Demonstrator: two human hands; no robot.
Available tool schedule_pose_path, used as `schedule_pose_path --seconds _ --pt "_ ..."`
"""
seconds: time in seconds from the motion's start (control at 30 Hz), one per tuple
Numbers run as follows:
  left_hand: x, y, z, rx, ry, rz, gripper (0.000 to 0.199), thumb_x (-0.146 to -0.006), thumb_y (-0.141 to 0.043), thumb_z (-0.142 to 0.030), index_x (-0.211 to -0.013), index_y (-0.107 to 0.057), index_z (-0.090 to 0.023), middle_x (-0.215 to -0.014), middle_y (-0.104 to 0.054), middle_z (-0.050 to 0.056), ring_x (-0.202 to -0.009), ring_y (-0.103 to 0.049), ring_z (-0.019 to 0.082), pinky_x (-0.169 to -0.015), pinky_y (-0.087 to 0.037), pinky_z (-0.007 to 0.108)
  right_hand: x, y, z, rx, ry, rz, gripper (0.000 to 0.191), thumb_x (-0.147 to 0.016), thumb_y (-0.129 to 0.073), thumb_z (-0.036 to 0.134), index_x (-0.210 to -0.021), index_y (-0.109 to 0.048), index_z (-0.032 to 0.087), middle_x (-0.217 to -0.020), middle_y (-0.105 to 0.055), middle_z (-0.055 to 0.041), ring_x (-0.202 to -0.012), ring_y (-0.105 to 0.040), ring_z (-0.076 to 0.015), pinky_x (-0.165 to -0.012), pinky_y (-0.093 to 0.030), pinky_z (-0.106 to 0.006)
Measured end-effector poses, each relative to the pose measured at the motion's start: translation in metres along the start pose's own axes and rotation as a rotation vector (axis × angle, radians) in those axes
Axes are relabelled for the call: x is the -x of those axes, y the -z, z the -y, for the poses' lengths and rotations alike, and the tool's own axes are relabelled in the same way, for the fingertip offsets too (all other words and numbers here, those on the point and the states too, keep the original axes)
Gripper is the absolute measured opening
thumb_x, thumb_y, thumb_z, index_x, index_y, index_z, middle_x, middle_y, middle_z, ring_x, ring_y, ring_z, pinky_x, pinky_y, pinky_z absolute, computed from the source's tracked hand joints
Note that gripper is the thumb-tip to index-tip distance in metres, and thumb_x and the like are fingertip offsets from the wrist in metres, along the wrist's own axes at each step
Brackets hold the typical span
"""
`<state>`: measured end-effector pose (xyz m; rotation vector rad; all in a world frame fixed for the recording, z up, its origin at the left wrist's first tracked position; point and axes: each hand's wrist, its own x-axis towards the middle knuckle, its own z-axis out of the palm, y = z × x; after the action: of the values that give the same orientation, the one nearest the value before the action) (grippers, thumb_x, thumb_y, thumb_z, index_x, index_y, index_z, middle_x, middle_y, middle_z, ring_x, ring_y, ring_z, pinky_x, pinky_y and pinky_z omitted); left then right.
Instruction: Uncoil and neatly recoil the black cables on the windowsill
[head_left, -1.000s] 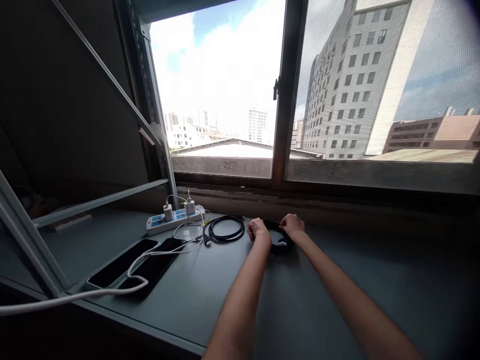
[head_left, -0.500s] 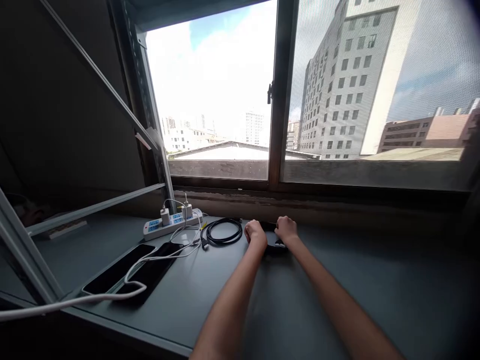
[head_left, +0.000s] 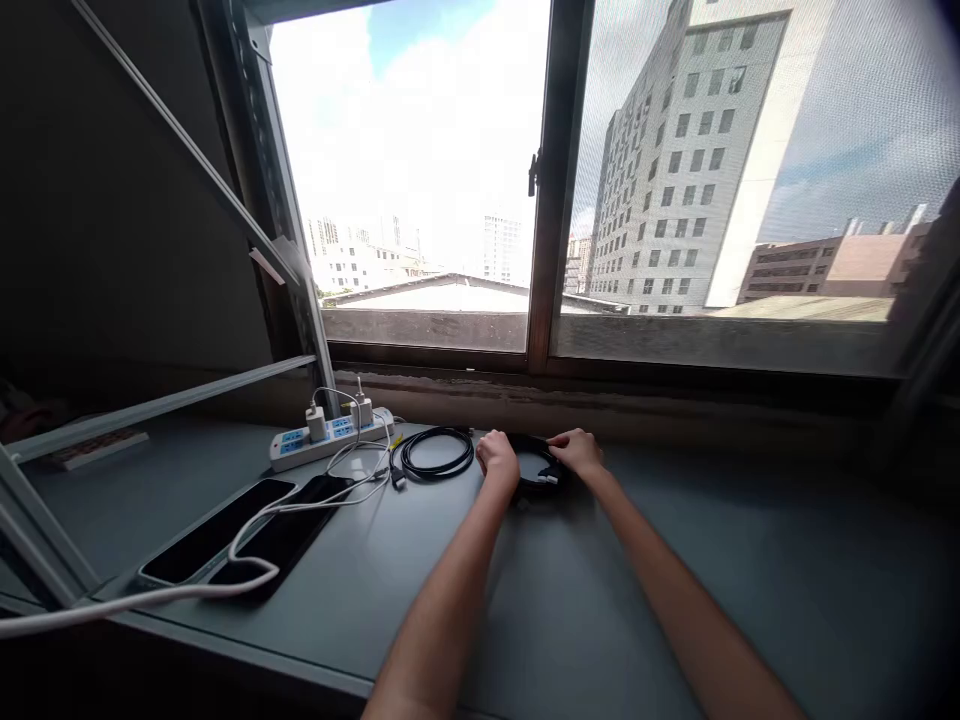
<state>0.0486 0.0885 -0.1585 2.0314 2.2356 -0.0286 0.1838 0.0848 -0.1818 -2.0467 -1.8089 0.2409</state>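
A coiled black cable with a light-tipped plug lies on the grey tabletop near the wall. My left hand is curled closed at the left side of this coil, its fingertips partly hidden behind the knuckles. At the upper right of the coil, my right hand pinches the cable between thumb and fingers. Just left of my left hand rests a second coiled black cable, its plug pointing toward me and a bit of yellow at its left side.
A white power strip with two chargers stands by the metal shelf post. White charging cables cross two dark phones at the left. A metal frame rises at the table's left; a window sits behind the wall ledge.
The right hand has opened out from a fist-like grip to a fingertip pinch on the coil, and more of the coil shows. The view has shifted slightly.
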Motion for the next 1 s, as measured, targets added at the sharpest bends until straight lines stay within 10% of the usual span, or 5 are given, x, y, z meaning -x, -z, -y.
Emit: schedule_pose_path --seconds 0.57,0.8,1.0 --pt "0.012 0.019 0.052 0.152 -0.044 -0.206 0.033 -0.089 -0.046 -0.038 -0.109 -0.054 -0.012 -0.106 -0.057 0.009 -0.094 -0.056 0.02 -0.082 -0.047 0.039 0.026 0.035 0.042 0.185 -0.014 0.139 0.026 -0.086 -0.053 0.036 -0.099 -0.06 0.014 -0.102 -0.061 -0.0063 -0.092 -0.058 -0.0165 -0.082 -0.047 -0.038" --pt "0.019 0.013 0.099 0.069 -0.045 -0.252 0.039 -0.082 -0.05 -0.046 -0.098 -0.06 -0.012 -0.108 -0.059 0.016 -0.108 -0.051 0.027 -0.085 -0.04 0.03 0.033 0.099 0.034 -0.083 -0.038 -0.037 0.025 -0.079 -0.057 0.039 -0.077 -0.069 0.017 -0.065 -0.068 -0.0033 -0.067 -0.065 -0.0163 -0.068 -0.049 -0.029" --pt "0.01 -0.001 0.104 0.046 -0.098 -0.203 0.033 -0.078 -0.055 -0.043 -0.095 -0.059 -0.015 -0.11 -0.058 0.013 -0.108 -0.049 0.024 -0.089 -0.036 0.031 0.058 0.15 0.025 -0.263 0.107 -0.234 0.036 -0.079 -0.052 0.048 -0.083 -0.07 0.016 -0.069 -0.07 -0.0054 -0.058 -0.065 -0.0143 -0.057 -0.05 -0.023"
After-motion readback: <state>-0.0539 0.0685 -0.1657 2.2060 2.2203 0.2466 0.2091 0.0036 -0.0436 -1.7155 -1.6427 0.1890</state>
